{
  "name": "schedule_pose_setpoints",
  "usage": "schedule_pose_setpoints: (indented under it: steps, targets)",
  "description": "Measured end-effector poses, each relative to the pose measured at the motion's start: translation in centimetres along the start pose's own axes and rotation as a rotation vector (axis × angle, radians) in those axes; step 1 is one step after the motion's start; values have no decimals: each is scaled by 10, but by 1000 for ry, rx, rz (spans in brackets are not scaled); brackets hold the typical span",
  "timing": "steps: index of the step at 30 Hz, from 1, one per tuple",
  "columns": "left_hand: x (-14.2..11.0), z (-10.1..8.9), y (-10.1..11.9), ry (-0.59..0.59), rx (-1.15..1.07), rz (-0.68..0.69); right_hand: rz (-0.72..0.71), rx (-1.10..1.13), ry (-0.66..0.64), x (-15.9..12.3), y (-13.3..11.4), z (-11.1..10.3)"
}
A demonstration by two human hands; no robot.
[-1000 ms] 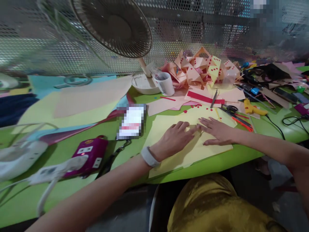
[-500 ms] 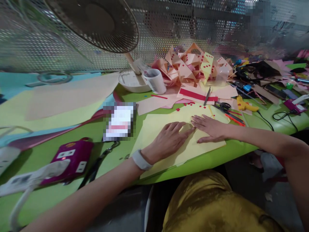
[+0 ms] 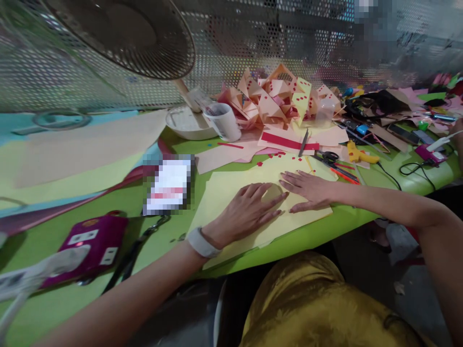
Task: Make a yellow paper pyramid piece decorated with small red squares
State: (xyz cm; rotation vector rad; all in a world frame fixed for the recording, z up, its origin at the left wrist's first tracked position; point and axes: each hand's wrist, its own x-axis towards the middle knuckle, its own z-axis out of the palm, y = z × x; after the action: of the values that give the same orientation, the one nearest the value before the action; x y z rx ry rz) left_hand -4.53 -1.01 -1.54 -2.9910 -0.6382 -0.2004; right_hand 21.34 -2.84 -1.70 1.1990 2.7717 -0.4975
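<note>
A pale yellow sheet of paper [image 3: 224, 193] lies on the green tabletop in front of me, with its near edge close to the table's edge. My left hand [image 3: 248, 212] rests on it, fingers stretched out and a pale band on the wrist. To its right, my right hand [image 3: 307, 189] is pressed flat on the same paper with its fingers spread. The fingertips of both hands almost meet. Small red paper pieces [image 3: 278, 155] are scattered just beyond the paper. Black-handled scissors [image 3: 330, 156] and an orange cutter [image 3: 345, 175] lie past my right hand.
A fan [image 3: 133, 33] and a white cup [image 3: 224, 123] stand at the back. Folded peach paper shapes [image 3: 271, 103] are heaped beside them. A yellow glue gun [image 3: 361, 153] lies right. At left are a phone [image 3: 169, 185] and a purple power socket [image 3: 90, 246].
My left thumb and fingers have spread a little wider on the paper. Both hands stay on the sheet, and the whole view has shifted slightly.
</note>
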Motion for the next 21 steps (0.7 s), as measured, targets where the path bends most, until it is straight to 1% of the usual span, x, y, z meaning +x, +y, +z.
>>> schedule_pose_setpoints:
  steps: [3, 6, 12, 16, 19, 21]
  targets:
    - [-6, 0, -1, 4, -27, 35, -2, 18, -12, -4, 5, -1]
    - [-17, 1, -1, -1, -68, 60, 9, 33, -13, -13, 14, -3]
    - [-54, 4, -1, 10, -75, 45, 88, 31, -40, -31, 29, -12]
    - [-76, 2, -1, 48, -52, 50, 85, 30, -39, -33, 38, -17]
    - [-84, 1, 0, 77, -38, 45, 80, 36, -20, -27, 33, -20]
    - [-85, 0, 0, 77, -36, 44, 60, 28, 10, -19, 19, -21]
